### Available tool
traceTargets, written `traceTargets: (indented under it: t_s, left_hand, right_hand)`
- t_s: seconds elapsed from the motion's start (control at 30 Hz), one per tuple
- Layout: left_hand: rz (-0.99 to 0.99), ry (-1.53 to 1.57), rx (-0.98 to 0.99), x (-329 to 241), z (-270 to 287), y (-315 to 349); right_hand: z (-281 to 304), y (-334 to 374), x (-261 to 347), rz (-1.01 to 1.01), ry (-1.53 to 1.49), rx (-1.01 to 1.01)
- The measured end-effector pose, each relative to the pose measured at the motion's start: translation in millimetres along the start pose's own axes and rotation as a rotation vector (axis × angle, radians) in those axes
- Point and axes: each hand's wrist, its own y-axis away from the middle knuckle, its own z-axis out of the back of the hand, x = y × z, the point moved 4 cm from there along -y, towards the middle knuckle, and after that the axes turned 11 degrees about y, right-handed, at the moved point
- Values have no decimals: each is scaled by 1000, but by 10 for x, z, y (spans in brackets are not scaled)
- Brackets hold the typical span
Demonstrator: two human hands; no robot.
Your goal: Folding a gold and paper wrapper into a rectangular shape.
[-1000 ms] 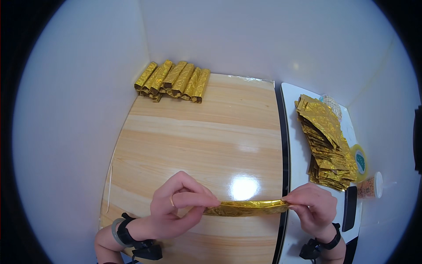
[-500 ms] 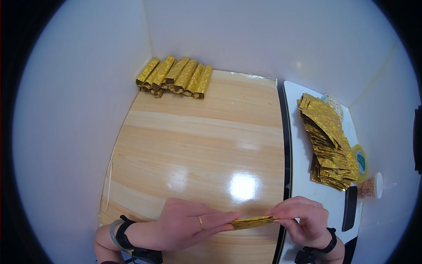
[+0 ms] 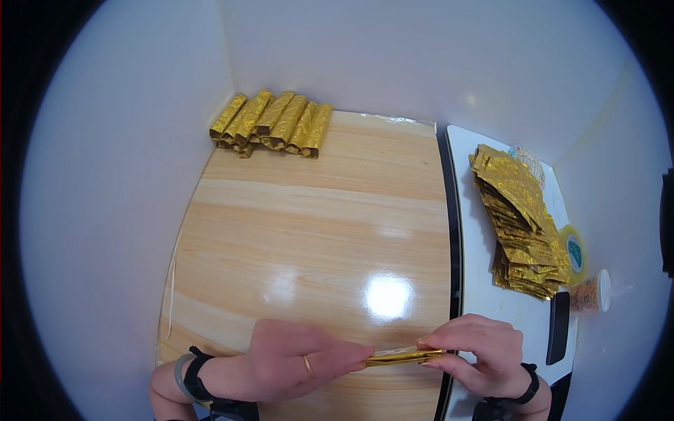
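A slim gold patterned paper box [image 3: 395, 359], folded nearly flat, stretches between my two hands above the near edge of the wood-grain table. My left hand [image 3: 291, 359], with a ring on one finger, pinches its left end. The thumb and fingers of my right hand [image 3: 483, 353] grip the right end, with a narrow gap showing between the layers. At the far left corner lies a pile of long opened-out gold boxes [image 3: 284, 125], their dark open ends facing me. A thick fanned stack of flat gold boxes [image 3: 523, 224] rests on the right.
A white board [image 3: 484, 309] beyond a dark strip carries the stack, a roll of yellowish tape [image 3: 574, 254], a dark phone-like slab [image 3: 558, 328] and a clear cup of small bits [image 3: 590, 295]. Pale walls [image 3: 407, 56] enclose the table. A thin white stick [image 3: 172, 302] lies at the left edge.
My right fingers have shifted inward on the gold box, and its near edge now shows a gap between layers. The whole view has drifted slightly.
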Motion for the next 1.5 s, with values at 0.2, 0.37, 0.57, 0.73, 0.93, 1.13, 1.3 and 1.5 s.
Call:
traceTargets:
  t_s: [0.2,0.37,0.57,0.73,0.93,1.13,1.3,1.5]
  left_hand:
    - [-43,-40,-33,-27,-2,-3]
    - [103,-65,27,-5,83,21]
    - [310,206,-130,48,160,4]
    - [365,396,-153,58,178,49]
    - [238,587,-272,44,172,24]
    - [253,620,-340,90,181,21]
    - [415,824,-382,208,117,18]
    - [456,634,-290,262,125,48]
  right_hand:
    - [-17,-2,-63,4,-104,-30]
    - [47,-20,-122,-64,-112,-43]
    - [102,96,-284,-185,-241,-188]
    - [101,141,-323,-56,-184,-238]
    - [133,172,-339,15,-102,-286]
    - [108,63,-361,-126,-204,-255]
    - [114,47,-452,-321,-165,-227]
    - [152,-1,-413,-289,-99,-214]
